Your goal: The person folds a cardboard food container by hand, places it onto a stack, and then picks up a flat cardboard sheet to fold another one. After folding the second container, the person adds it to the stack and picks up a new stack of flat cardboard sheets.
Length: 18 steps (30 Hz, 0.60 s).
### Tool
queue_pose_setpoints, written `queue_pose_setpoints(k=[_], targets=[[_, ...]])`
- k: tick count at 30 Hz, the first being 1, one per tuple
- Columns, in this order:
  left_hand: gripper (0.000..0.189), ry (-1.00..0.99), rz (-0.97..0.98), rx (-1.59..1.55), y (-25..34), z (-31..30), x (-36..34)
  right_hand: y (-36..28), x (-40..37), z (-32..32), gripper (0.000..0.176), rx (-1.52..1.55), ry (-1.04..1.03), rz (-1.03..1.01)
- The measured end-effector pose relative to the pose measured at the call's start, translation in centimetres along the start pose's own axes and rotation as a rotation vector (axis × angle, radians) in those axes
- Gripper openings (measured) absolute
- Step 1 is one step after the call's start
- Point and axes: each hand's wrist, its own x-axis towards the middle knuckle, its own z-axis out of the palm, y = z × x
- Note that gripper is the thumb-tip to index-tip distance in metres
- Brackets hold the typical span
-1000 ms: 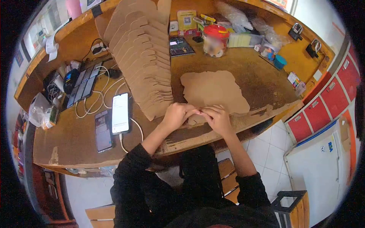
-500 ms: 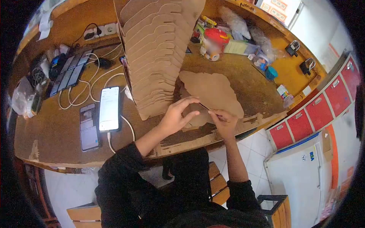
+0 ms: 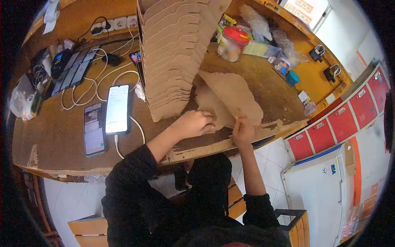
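Note:
A flat brown cardboard piece [image 3: 234,92] with a wavy edge lies on the wooden desk, its left side lifted over a second brown piece [image 3: 212,107]. My right hand [image 3: 243,131] pinches the near edge of the upper piece. My left hand [image 3: 197,123] rests at the near-left edge of the lower piece with its fingers curled; whether they grip anything is hidden. Beyond my left hand rises a tall stack of overlapping notched cardboard pieces [image 3: 175,53].
Left of the stack lie a lit phone [image 3: 117,109] with a white cable, a second phone [image 3: 94,129] and several more phones [image 3: 74,72]. A red-lidded jar [image 3: 233,44] and plastic bags [image 3: 257,24] stand at the back right. Red lockers [image 3: 325,131] are beyond the desk.
My left hand has closed its spread fingers and moved lower beside the sheets. My right hand still pinches the edge, and the upper sheet now shows a raised straight left side. The view has shifted slightly.

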Motion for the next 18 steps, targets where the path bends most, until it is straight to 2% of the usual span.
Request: queue_pose_setpoints(k=[1,3,4,6,11,13,15,17,18], targets=[[0.025,0.001,0.002,0.002,0.1,-0.1,0.0,0.1,-0.1,-0.1,0.019,0.015,-0.07,-0.17],[0.015,0.023,0.104,0.338,0.3,-0.3,0.1,-0.9,0.6,-0.3,0.018,0.022,-0.098,-0.191],[0.015,0.024,0.106,0.343,0.3,-0.4,0.2,-1.9,1.1,-0.6,0.017,0.028,-0.128,-0.209],[0.012,0.289,0.203,0.185,0.0,-0.4,0.6,-3.1,1.8,-0.9,0.016,-0.004,-0.152,-0.209],[0.014,0.413,0.325,0.028,0.1,-0.7,0.9,-1.5,1.8,0.0,0.019,0.039,-0.15,-0.283],[0.016,0.46,0.337,-0.03,0.5,-0.9,1.0,-1.7,1.8,0.1,0.013,0.083,-0.084,-0.169],[0.024,0.599,0.153,-0.176,1.1,-1.2,0.9,-1.4,1.9,0.2,0.011,0.107,-0.046,-0.119],[0.028,0.568,0.205,-0.123,1.4,-2.0,0.2,-0.7,1.6,0.1,0.012,0.132,-0.019,-0.066],[0.032,0.536,0.257,-0.065,1.4,-2.3,-0.1,-0.4,1.6,0.0,0.014,0.093,-0.038,0.055]])
